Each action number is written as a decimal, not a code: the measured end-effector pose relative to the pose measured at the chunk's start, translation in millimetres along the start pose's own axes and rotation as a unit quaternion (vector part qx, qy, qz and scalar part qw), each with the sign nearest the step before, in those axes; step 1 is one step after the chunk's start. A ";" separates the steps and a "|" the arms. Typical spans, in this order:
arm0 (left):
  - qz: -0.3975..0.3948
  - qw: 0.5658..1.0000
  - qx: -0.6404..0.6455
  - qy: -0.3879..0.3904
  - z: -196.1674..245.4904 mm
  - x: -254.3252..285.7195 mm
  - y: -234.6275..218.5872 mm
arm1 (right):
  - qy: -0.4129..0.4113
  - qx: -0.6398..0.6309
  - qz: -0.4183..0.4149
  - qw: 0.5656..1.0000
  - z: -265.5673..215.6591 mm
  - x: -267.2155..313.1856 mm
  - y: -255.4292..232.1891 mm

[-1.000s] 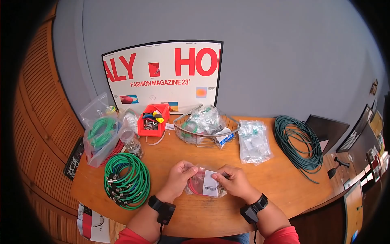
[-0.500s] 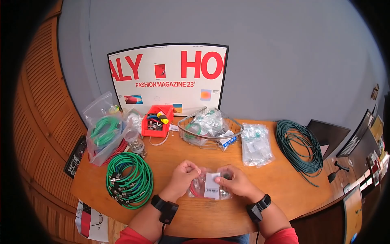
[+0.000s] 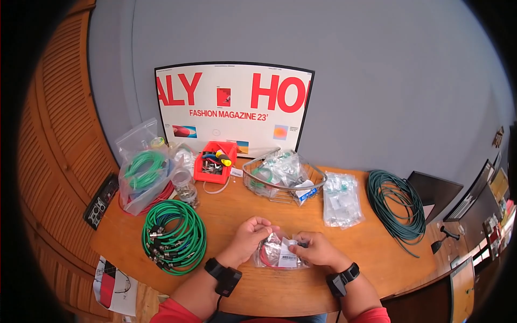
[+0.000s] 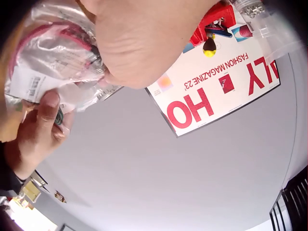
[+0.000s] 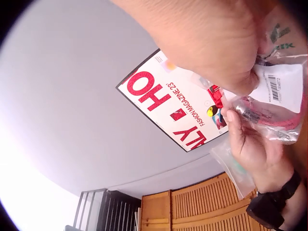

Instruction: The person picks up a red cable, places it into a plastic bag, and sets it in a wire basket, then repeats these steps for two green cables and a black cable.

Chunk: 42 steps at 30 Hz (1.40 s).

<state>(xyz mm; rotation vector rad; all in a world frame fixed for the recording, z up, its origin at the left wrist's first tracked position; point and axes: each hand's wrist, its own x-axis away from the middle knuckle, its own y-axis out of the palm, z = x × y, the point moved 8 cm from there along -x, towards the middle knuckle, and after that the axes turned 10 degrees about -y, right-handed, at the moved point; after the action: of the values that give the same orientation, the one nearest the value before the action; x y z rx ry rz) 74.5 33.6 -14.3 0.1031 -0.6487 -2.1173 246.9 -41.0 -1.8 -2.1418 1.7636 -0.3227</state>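
Observation:
Between the two hands, over the table's front part, is a clear plastic bag (image 3: 272, 255) with a red cable and a white barcode label (image 3: 288, 257). My left hand (image 3: 249, 240) pinches the bag's upper left edge. On the right side, my right hand (image 3: 321, 251) grips the bag with the thumb on the label. The right wrist view shows the red cable (image 5: 284, 121) with a metal connector (image 5: 246, 111) inside the bag. In the left wrist view the right thumb lies against the label (image 4: 30, 83).
Coiled green cables (image 3: 173, 237) lie left on the wooden table (image 3: 226, 293). Behind stand a red bin (image 3: 215, 161), a jar (image 3: 184, 185) and a wire basket (image 3: 283, 180). Flat bags (image 3: 343, 200) and a dark green coil (image 3: 396, 204) lie right.
The head view has shifted, so the monitor and table objects appear further right and slightly lower. Both hands still hold the bag, which also sits slightly lower and further right in view.

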 end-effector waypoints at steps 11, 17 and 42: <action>0.113 0.947 -0.291 0.078 6.1 -7.1 -34.6 | -0.035 -0.073 0.263 0.961 -24.1 -8.9 -86.0; 0.126 0.881 -0.451 0.066 11.7 0.2 -18.3 | -0.036 -0.029 0.287 0.957 -41.7 -83.9 -138.5; 0.145 0.863 -0.476 0.088 16.4 4.7 -18.3 | -0.003 0.546 -0.039 0.837 -13.5 -220.1 -105.0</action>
<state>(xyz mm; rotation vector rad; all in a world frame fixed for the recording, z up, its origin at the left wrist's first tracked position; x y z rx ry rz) 53.2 45.2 -8.3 -0.3298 0.5052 -1.8774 292.0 190.3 62.5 -1.3274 1.0110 -1.0378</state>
